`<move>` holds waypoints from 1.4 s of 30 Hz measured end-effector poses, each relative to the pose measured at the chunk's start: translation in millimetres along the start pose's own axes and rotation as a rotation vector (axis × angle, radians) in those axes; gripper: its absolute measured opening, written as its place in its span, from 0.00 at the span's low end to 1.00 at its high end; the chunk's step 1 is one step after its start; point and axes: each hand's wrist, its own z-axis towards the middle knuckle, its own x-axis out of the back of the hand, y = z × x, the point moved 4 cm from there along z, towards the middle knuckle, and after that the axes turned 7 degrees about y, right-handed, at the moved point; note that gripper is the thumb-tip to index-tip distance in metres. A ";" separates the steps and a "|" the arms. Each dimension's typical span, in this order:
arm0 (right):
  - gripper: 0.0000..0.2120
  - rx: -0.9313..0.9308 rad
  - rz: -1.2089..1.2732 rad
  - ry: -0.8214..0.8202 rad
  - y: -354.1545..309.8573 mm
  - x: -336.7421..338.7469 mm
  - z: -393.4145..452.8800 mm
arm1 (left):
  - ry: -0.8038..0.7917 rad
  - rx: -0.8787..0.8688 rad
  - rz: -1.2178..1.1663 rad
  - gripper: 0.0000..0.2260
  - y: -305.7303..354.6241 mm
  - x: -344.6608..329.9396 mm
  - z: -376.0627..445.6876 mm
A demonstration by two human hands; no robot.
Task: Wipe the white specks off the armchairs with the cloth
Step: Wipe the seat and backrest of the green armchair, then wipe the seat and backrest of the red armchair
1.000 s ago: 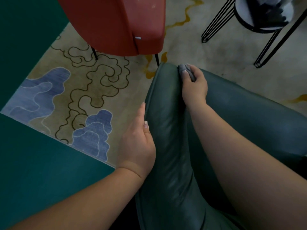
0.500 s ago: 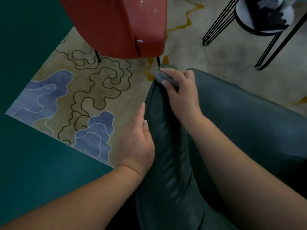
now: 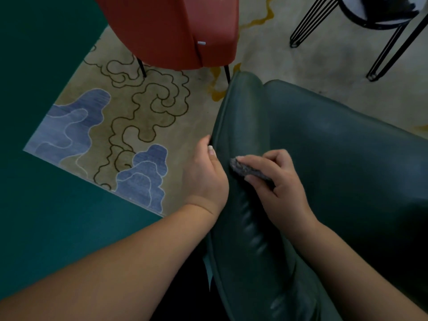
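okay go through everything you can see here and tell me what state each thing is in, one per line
Cloth: bunched, pinched against the armrest.
Right hand: grips the cloth.
Left hand: rests flat on the armrest's outer side.
Green armchair: upright, being wiped.
Red armchair: upright, untouched, few white specks.

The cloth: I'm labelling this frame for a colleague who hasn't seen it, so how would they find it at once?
Start at the dark green leather armchair filling the lower right. On its padded edge, the right hand pinches the small crumpled grey cloth against the leather. It is the only grey, rough-textured thing among smooth green upholstery and bare hands.
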 end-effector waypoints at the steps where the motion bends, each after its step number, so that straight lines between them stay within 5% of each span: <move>1: 0.16 -0.002 -0.006 -0.021 -0.4 3.0 -5.0 | 0.000 0.001 0.006 0.17 0.3 0.3 0.1; 12: 0.14 -0.335 -0.112 0.021 -1.5 32.4 -4.5 | -0.179 0.019 0.056 0.19 8.5 17.8 0.2; 26: 0.13 -0.409 -0.185 0.078 -71.2 6.9 56.4 | -0.416 -0.334 0.705 0.25 -23.1 132.7 95.0; 42: 0.15 -0.589 -0.173 0.199 -131.5 -80.7 171.3 | -0.562 -0.743 0.941 0.25 -9.2 185.8 244.5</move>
